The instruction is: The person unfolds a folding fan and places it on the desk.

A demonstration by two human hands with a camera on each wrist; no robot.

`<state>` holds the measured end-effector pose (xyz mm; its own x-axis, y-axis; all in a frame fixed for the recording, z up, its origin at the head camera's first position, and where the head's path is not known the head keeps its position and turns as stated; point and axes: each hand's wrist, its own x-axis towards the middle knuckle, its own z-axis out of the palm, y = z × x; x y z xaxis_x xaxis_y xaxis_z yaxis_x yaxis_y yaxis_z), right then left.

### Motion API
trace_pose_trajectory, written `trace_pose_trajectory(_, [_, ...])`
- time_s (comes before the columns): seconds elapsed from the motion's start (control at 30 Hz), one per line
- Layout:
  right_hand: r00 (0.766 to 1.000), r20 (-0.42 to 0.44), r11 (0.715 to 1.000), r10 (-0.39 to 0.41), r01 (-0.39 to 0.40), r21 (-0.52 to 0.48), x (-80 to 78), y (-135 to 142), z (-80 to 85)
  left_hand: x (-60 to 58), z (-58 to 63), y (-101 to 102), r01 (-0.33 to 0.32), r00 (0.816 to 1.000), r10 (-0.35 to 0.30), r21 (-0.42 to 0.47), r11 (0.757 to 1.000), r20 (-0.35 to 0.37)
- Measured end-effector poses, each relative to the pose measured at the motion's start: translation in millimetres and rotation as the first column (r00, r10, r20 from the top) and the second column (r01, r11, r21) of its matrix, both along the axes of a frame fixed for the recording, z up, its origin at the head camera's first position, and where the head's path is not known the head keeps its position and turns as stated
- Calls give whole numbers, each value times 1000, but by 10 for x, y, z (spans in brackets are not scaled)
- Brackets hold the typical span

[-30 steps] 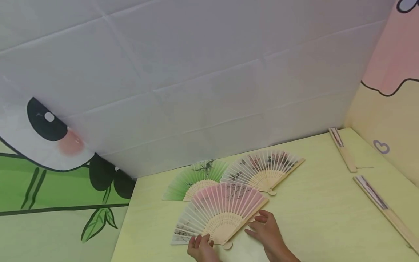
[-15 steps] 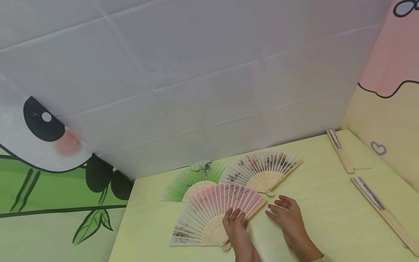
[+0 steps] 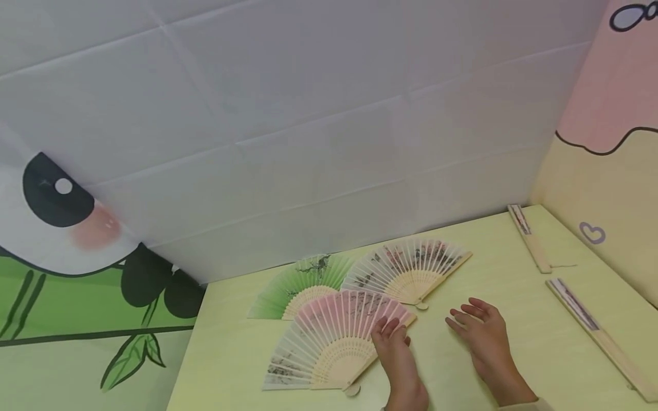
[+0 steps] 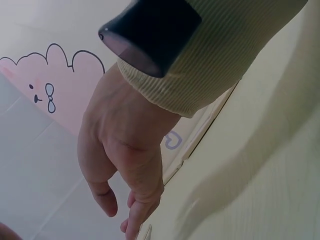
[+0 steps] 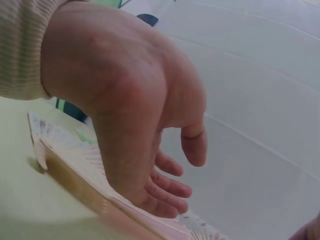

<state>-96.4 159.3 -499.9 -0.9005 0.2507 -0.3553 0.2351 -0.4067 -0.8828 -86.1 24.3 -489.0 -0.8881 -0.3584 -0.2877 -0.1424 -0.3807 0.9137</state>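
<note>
Three folding fans lie spread on the table. The pink-and-white fan (image 3: 329, 319) is in front, with the green fan (image 3: 275, 294) behind it on the left and the white floral fan (image 3: 396, 260) behind on the right. My left hand (image 3: 398, 357) is over the right guard stick of the pink fan, fingers loosely bent and holding nothing; whether it touches the fan I cannot tell. Further right, my right hand (image 3: 483, 337) hovers with relaxed fingers, nothing in it. The right wrist view shows the pink fan (image 5: 75, 170) low beside that hand.
Two closed folding fans lie on the right side of the table: one at the back (image 3: 532, 242), one nearer (image 3: 596, 337). A pale wall (image 3: 308, 142) rises behind the table (image 3: 221, 342), and a pink-and-cream wall (image 3: 606, 188) borders its right.
Both hands have moved right, away from the pink fan's lower part; the left hand crossed over its pivot end to the right guard. The fans stay put while the view shifts slightly.
</note>
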Motion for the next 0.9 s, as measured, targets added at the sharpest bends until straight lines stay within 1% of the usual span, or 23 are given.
trace_pose_trajectory(0.17, [999,6,999,-46,46,6,-4,140,0,-21,-34,83,-25,1000,25,-4,1000,-6])
trace_pose_trajectory(0.33, [998,28,998,-64,64,24,2,276,1,-46,-36,166,-37,999,37,13,999,-31])
trace_pose_trajectory(0.5, [994,53,995,-98,96,36,13,388,-4,-45,-6,235,-19,999,20,34,999,-28])
trace_pose_trajectory(0.6, [991,59,992,-123,122,33,23,465,-9,-40,13,268,-4,1000,5,46,999,-11])
trace_pose_trajectory(0.77, [982,72,985,-174,173,13,53,626,-16,-37,34,329,17,1000,-18,57,998,11])
trace_pose_trajectory(0.9, [973,82,976,-217,219,-12,76,751,-26,-35,33,384,17,1000,-17,68,998,3])
